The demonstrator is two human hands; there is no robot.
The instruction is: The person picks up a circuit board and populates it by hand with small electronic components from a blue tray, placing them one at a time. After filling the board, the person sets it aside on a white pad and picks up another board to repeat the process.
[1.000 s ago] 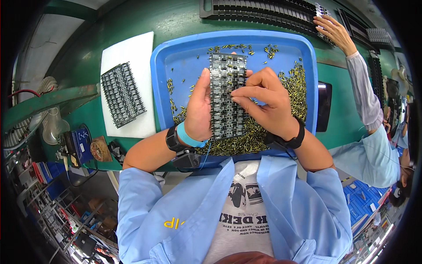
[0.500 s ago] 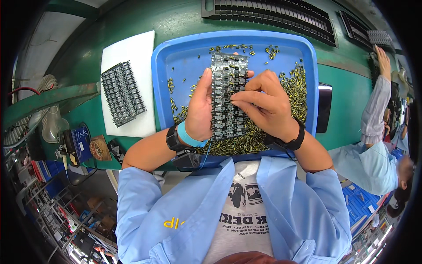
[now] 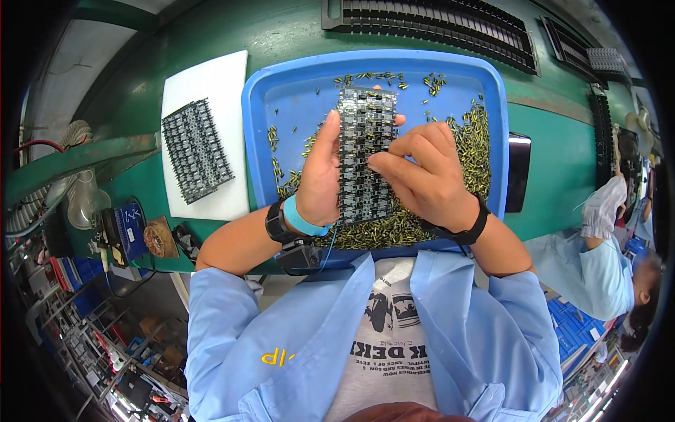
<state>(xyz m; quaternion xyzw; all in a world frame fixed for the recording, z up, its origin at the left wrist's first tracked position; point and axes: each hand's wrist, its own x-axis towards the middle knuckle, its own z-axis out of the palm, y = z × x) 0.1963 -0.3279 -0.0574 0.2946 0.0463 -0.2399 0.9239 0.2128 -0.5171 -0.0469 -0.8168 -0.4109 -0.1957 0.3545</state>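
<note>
My left hand (image 3: 320, 169) grips a dark panel of circuit boards (image 3: 365, 151) along its left edge, with fingertips showing past its far right side. Rows of small components cover the panel, which is held over a blue plastic tray (image 3: 376, 56). My right hand (image 3: 432, 176) is closed in a pinch, thumb and forefinger at the middle of the panel's face. Whatever lies between those fingertips is hidden. Loose small cylindrical parts (image 3: 474, 151), dark with yellow-green, look like capacitors and are heaped in the tray, mostly at its right and near sides.
On the left, a second circuit board panel (image 3: 197, 150) rests on a white foam sheet (image 3: 211, 77). Black slotted racks (image 3: 436, 28) stand at the back of the green table (image 3: 281, 32). A dark flat box (image 3: 518, 172) sits right of the tray. A co-worker (image 3: 583, 271) is at far right.
My right hand has shifted slightly, its fingers more curled at the panel, which stays nearly still. The co-worker's arm at far right has drawn back from the rack.
</note>
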